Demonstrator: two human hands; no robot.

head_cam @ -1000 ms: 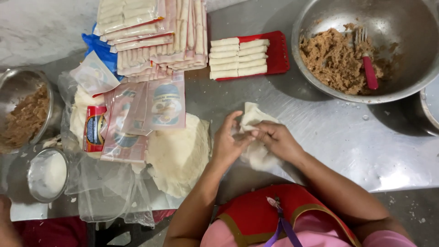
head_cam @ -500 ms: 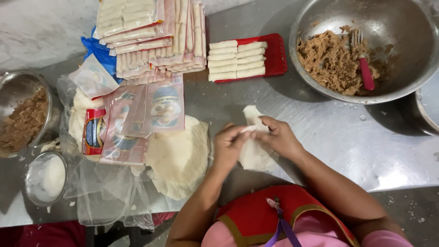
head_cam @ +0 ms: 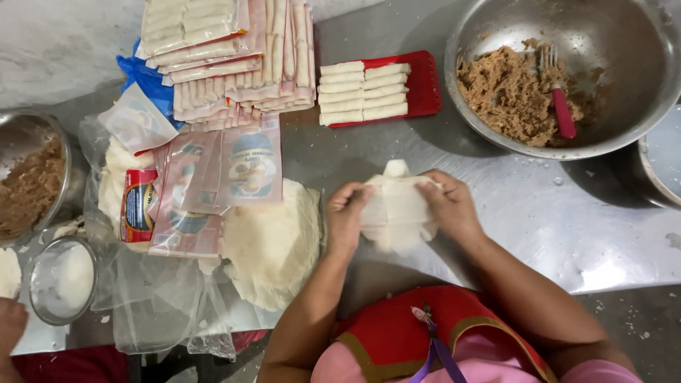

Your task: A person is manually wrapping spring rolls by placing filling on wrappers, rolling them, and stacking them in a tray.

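Right now both hands grip one pale wrapper (head_cam: 399, 213) from either side: the left hand (head_cam: 347, 216) pinches its left edge with curled fingers, and the right hand (head_cam: 448, 207) closes over its right edge. That wrapper is thin, off-white and soft, folded in on itself, with a small flap poking up at the top and a ragged lower edge hanging between the hands. Whether filling sits inside is hard to tell, since the folds hide it. It is held low over the steel counter (head_cam: 539, 227), near the front edge and close to the person's body.

Just left of the left hand lies a stack of flat wrappers (head_cam: 273, 245), partly covered by printed packets (head_cam: 213, 188) and clear plastic. Beyond the hands, a red tray (head_cam: 424, 84) carries finished rolls (head_cam: 363, 92) in two neat columns. A large metal bowl (head_cam: 624, 42) of brown filling (head_cam: 505, 92) with a red-handled fork (head_cam: 560, 106) sits at the far right. Bare counter stretches to the right of the right hand, below that bowl.
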